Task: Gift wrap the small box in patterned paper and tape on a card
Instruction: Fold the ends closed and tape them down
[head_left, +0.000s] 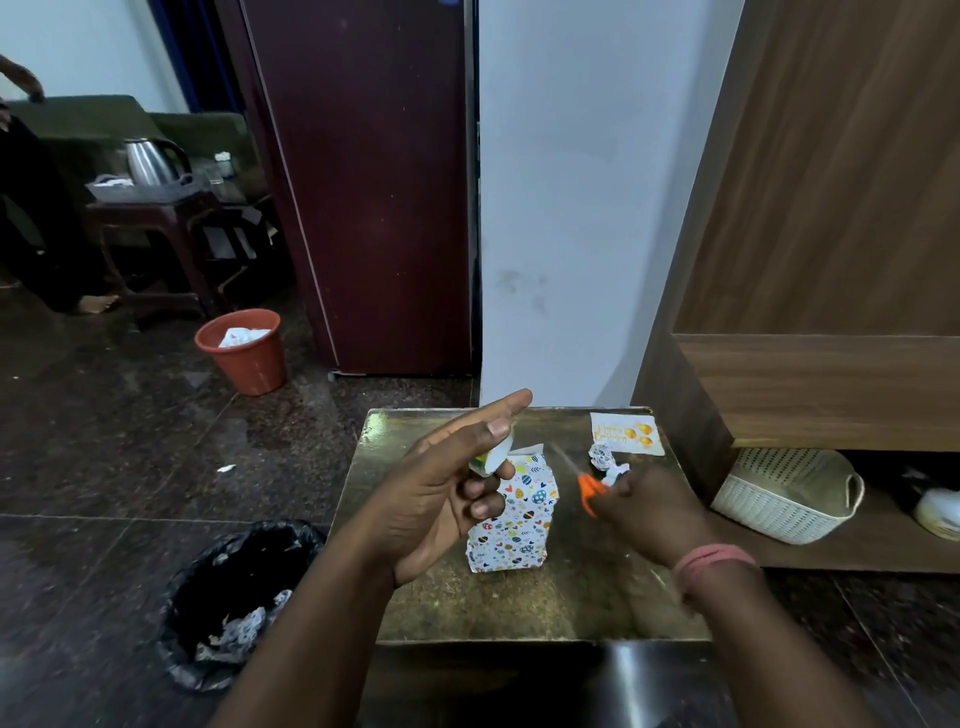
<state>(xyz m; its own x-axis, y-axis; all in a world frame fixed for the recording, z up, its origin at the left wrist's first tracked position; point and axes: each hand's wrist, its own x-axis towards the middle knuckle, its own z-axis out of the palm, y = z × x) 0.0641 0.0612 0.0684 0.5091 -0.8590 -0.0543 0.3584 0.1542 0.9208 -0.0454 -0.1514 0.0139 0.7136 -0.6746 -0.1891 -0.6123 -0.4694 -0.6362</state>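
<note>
I've got the small box in egg-patterned paper (511, 514) between my grips: left hand (441, 493) pinching a tape roll (491, 460), right hand (652, 512) clutching orange-handled scissors (587, 491). Beyond them, the yellow-printed white card (627, 434) looks untaped.

The only writing in view stands on the small white card (627, 434) lying at the far right of the surface (519, 597). Its yellow script seems to begin with "Happy"; the second line is too blurred to read. Nothing else carries legible text, labels or numbers.
</note>
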